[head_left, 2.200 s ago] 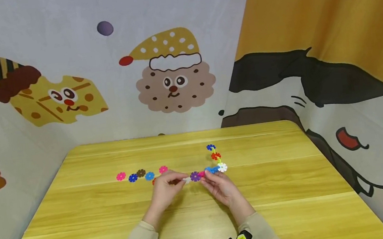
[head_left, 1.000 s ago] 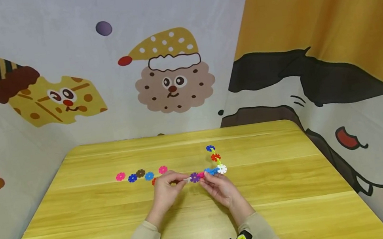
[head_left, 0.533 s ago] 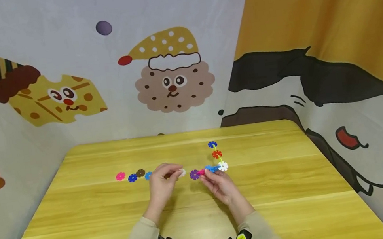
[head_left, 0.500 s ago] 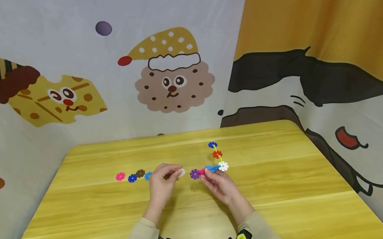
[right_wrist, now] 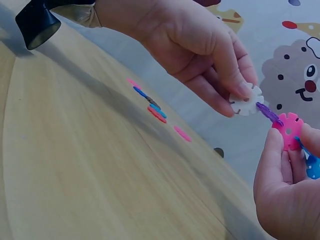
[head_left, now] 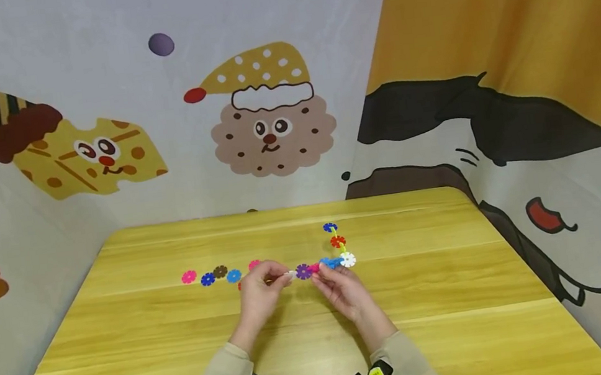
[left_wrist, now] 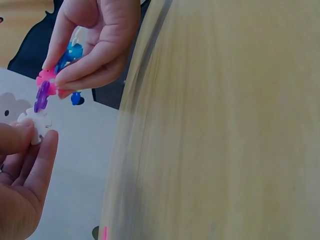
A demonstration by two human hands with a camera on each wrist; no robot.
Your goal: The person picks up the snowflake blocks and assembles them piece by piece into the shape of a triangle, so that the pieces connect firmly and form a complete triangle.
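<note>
My left hand (head_left: 257,296) pinches a white notched plastic disc (right_wrist: 246,99) between thumb and fingers. The disc's edge meets a purple notched disc (head_left: 303,271), which stands crosswise to it. That purple disc ends a chain of linked discs raised above the table. My right hand (head_left: 350,294) pinches the chain at a pink disc (right_wrist: 288,131). From there it runs through light blue discs (head_left: 330,263) to another white disc (head_left: 348,260). Yellow pieces, a red disc (head_left: 338,241) and a dark blue disc (head_left: 330,227) continue it toward the back.
Loose discs lie on the wooden table (head_left: 432,296) left of the hands: a pink one (head_left: 189,277), a dark blue one (head_left: 207,279), a brown one (head_left: 220,272) and a light blue one (head_left: 234,276). Another pink disc (head_left: 254,264) and a red one are partly hidden behind my left hand.
Half a second ago the white disc was apart from the purple one, to its left. My left hand has since moved right, bringing it back against the purple disc. The right hand keeps its hold.
</note>
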